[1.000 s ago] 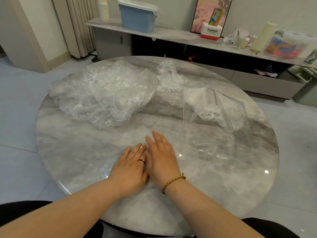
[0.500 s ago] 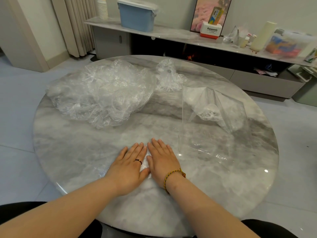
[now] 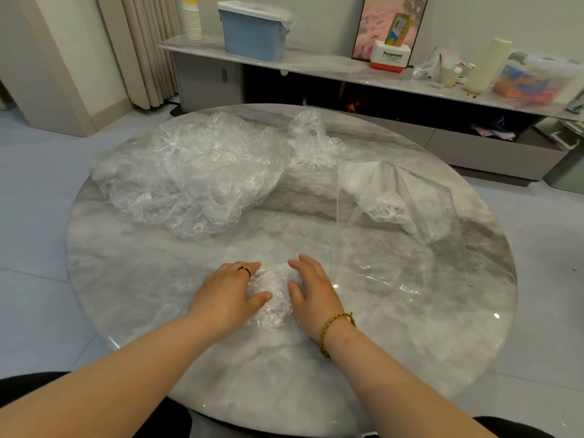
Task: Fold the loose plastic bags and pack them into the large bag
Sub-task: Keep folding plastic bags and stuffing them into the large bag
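Left grip (image 3: 227,292) and right grip (image 3: 311,289), fingers curled, hold one small plastic bag (image 3: 273,298) bunched between them on the tabletop (image 3: 126,279), just left of the large bag (image 3: 395,222). The pile of loose bags (image 3: 189,172) lies well left of the large bag. Risk: trapped air and springy film may reopen the fold on release, and the glossy tabletop may let the bag slide.

Two bare forearms (image 3: 126,384), one ring, one cord bracelet.
The left hand (image 3: 227,292) wears a thin dark ring (image 3: 246,270) with a small gold-coloured glint on one finger. Just behind the right hand (image 3: 311,289), a braided bracelet (image 3: 335,327) of yellow and darker cord circles the wrist. Far behind both hands, black clothing (image 3: 31,387) shows beside each arm.
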`<state>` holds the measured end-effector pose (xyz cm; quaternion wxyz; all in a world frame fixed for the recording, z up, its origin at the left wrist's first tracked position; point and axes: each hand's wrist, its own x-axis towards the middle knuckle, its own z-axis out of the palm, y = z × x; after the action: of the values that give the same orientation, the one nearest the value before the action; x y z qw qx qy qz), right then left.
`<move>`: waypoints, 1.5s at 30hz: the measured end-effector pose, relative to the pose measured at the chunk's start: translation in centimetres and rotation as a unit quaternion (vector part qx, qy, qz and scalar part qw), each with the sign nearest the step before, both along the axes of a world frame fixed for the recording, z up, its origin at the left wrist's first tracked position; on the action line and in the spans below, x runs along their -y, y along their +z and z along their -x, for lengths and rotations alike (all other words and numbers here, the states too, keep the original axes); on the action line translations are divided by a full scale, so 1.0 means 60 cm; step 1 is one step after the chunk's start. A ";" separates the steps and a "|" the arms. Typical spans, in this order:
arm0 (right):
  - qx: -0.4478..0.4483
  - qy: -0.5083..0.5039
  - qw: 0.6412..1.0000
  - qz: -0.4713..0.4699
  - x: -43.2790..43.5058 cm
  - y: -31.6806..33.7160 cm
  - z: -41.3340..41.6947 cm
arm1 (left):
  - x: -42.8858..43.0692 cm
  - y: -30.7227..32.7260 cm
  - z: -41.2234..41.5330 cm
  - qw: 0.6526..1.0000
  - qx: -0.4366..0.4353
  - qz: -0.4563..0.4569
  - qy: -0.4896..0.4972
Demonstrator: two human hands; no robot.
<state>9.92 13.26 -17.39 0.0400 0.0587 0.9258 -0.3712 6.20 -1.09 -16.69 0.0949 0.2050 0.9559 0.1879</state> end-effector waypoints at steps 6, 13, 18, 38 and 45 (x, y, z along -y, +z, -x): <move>-0.017 -0.042 0.995 0.088 -0.011 0.016 -0.031 | -0.008 0.007 0.010 0.991 0.095 -0.034 0.085; -0.073 -0.085 0.983 0.145 -0.014 0.042 -0.035 | -0.013 0.017 0.008 0.937 0.145 -0.272 0.164; -0.071 -0.184 0.954 0.225 -0.022 0.064 -0.038 | -0.020 0.061 -0.006 0.835 0.177 -0.479 0.205; -0.078 -0.382 0.813 0.432 -0.151 0.088 -0.047 | -0.150 0.072 -0.006 0.967 0.000 -0.252 0.035; -0.095 -0.423 0.792 0.431 -0.199 0.079 -0.047 | -0.228 0.067 0.024 0.999 -0.036 0.029 -0.029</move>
<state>12.75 25.21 -12.62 -0.1882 0.3851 0.5521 -0.7152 4.73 12.62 -12.64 0.0713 0.2363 0.9574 0.1496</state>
